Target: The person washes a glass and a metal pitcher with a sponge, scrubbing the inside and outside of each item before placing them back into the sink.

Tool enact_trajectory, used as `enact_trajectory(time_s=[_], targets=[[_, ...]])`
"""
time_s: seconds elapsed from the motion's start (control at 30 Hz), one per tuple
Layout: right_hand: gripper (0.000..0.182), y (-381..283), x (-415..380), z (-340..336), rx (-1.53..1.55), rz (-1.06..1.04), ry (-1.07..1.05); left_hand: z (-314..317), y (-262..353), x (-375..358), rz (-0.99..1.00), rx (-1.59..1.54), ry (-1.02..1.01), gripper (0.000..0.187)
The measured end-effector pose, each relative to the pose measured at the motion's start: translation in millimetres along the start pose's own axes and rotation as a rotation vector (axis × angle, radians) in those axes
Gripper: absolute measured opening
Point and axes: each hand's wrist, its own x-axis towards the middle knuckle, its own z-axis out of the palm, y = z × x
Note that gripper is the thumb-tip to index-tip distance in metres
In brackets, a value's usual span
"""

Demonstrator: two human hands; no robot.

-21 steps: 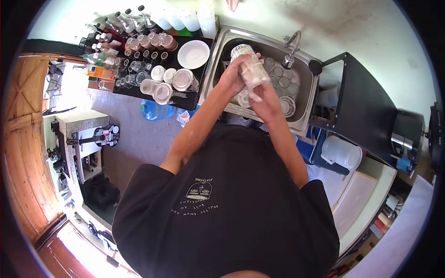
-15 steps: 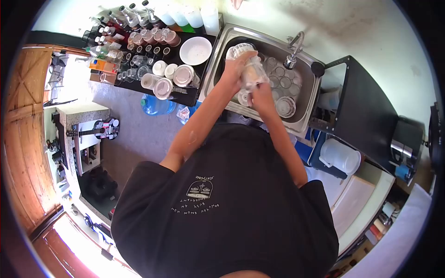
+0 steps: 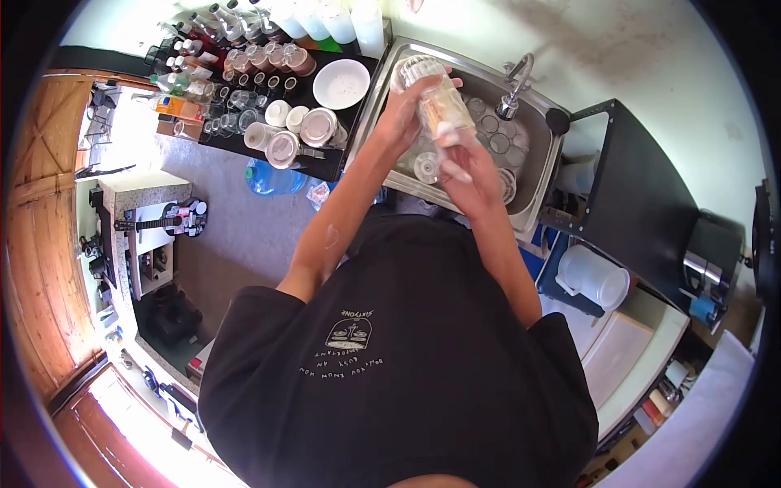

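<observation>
Over the sink, my left hand (image 3: 401, 116) is wrapped around a tilted clear ribbed glass (image 3: 423, 71). A pale yellow-orange shape shows through the glass wall; I cannot make out what it is. My right hand (image 3: 476, 180) is at the glass's lower end, its fingers wet with white foam and its thumb apart from them. That hand is slightly blurred. Below, several clear glasses (image 3: 506, 140) stand in the steel sink (image 3: 537, 183), beside a round clear glass piece (image 3: 426, 167) near the front.
A curved tap (image 3: 512, 89) rises at the sink's back. To the left, a black counter (image 3: 329, 167) carries a white bowl (image 3: 342, 84), jars and several bottles. A black panel (image 3: 643, 179) stands at right, above a white bucket (image 3: 594, 276). A water bottle (image 3: 272, 180) is on the floor.
My right hand has drawn back from the glass's end and turned, showing foam on its fingers. The glass has moved slightly up and left with my left hand.
</observation>
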Motion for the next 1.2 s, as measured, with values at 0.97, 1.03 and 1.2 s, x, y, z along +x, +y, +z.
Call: enact_trajectory(time_s=[0.97, 1.03, 1.2], targets=[[0.037, 0.1, -2.0, 32.6, -0.104, -0.168, 0.11, 41.4, -2.5, -18.1, 0.108, 0.2, -0.012, 0.061], [0.036, -4.1, -0.3, 33.6, 0.265, -0.088, 0.076, 37.7, -5.3, -17.0, 0.032, 0.092, -0.086, 0.061], [0.03, 4.2, 6.4, 8.1, -0.738, -0.222, 0.248, 36.3, -9.1, -9.1, 0.097, 0.214, 0.099, 0.062]])
